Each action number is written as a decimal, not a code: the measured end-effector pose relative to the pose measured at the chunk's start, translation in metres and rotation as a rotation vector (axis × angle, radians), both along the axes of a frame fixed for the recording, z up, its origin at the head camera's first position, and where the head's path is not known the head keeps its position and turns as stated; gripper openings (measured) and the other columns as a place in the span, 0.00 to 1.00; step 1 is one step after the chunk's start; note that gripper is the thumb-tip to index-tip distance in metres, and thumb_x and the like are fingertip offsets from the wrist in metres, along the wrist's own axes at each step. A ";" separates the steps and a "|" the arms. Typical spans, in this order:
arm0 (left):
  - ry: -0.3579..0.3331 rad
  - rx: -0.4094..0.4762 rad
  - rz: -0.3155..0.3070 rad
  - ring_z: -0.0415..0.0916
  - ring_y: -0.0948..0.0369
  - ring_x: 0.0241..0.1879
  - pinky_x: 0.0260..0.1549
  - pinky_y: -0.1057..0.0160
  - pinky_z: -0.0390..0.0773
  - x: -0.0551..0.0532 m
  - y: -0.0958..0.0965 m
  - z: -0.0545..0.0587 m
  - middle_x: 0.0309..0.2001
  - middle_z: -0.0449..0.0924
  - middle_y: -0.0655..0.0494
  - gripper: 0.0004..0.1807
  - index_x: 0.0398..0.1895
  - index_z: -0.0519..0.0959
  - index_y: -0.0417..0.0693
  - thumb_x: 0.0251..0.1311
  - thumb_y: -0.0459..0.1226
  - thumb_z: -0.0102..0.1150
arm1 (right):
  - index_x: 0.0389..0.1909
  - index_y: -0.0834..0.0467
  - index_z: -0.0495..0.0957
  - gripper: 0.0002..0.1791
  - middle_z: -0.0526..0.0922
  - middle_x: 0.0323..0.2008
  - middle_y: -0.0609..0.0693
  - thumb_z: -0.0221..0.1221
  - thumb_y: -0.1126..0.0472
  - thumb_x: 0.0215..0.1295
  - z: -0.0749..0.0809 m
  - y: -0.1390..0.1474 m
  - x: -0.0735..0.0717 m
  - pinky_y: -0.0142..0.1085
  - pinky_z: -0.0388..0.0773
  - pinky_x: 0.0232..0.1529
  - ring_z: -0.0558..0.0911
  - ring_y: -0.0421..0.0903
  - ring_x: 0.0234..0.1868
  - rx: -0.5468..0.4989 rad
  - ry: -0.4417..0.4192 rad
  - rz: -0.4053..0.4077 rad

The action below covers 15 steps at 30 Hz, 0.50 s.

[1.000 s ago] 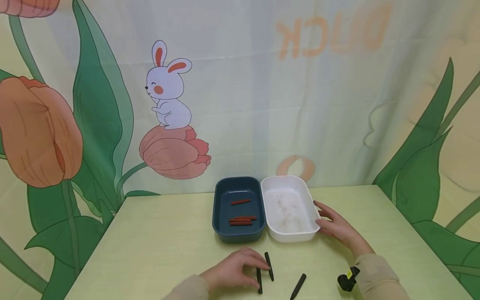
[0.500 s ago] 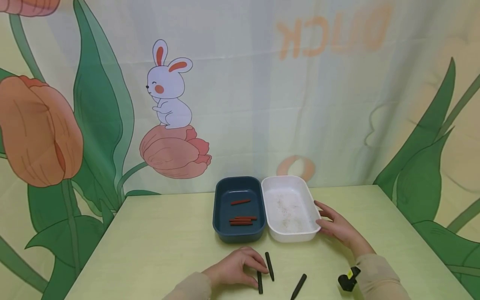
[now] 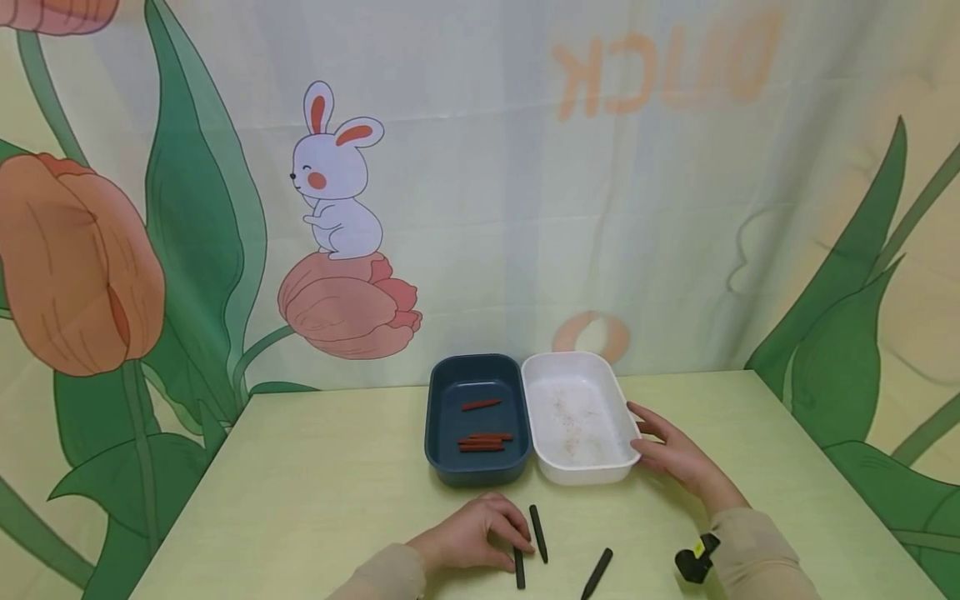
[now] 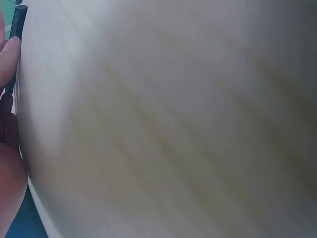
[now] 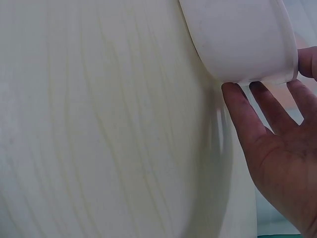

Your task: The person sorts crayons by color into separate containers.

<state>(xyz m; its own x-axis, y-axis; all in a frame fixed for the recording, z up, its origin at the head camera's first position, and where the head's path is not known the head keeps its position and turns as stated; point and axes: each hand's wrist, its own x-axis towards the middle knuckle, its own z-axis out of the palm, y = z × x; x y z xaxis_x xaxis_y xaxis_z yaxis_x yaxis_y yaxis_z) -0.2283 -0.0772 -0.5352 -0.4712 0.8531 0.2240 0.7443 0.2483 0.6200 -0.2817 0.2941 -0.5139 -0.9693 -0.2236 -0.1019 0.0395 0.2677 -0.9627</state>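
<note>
My left hand (image 3: 478,533) pinches a black crayon (image 3: 519,571) at the front of the table. Thumb and fingers lie on either side of a dark crayon (image 4: 19,22) at the left edge of the left wrist view. Just right of that hand lies a second black crayon (image 3: 538,533), and a third black crayon (image 3: 597,573) is farther right. My right hand (image 3: 678,454) rests its fingers, fairly straight, along the right side of a white tray (image 3: 592,475). In the right wrist view the fingertips (image 5: 230,89) touch the tray's wall.
A dark blue tray (image 3: 480,477) stands against the white tray's left side. Several reddish-brown crayons (image 3: 483,442) lie in it. A small black device (image 3: 696,560) sits at my right wrist. Behind the table (image 3: 315,467) hangs a printed curtain (image 3: 480,208).
My left fingers have drawn back from the second crayon and closed onto the nearer one. The right hand and both trays have stayed in place.
</note>
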 end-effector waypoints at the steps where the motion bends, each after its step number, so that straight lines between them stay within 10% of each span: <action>1: 0.001 0.003 0.001 0.73 0.70 0.50 0.54 0.73 0.67 0.000 0.000 0.000 0.45 0.84 0.62 0.15 0.42 0.89 0.50 0.48 0.35 0.77 | 0.79 0.56 0.48 0.41 0.56 0.70 0.71 0.57 0.62 0.71 0.000 0.000 0.000 0.45 0.78 0.56 0.70 0.67 0.63 -0.001 0.000 0.002; 15: -0.089 0.051 0.064 0.71 0.73 0.44 0.50 0.73 0.69 0.002 -0.002 -0.002 0.38 0.83 0.62 0.08 0.34 0.91 0.49 0.48 0.33 0.76 | 0.79 0.55 0.49 0.41 0.56 0.70 0.70 0.58 0.61 0.70 -0.002 0.002 -0.001 0.46 0.77 0.56 0.70 0.66 0.63 0.006 0.000 -0.003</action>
<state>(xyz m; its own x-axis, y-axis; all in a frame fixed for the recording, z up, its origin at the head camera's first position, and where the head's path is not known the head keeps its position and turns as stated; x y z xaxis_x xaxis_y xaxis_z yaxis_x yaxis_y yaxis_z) -0.2265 -0.0789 -0.5375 -0.5442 0.8092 0.2214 0.6692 0.2595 0.6962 -0.2831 0.2956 -0.5156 -0.9701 -0.2197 -0.1034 0.0405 0.2736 -0.9610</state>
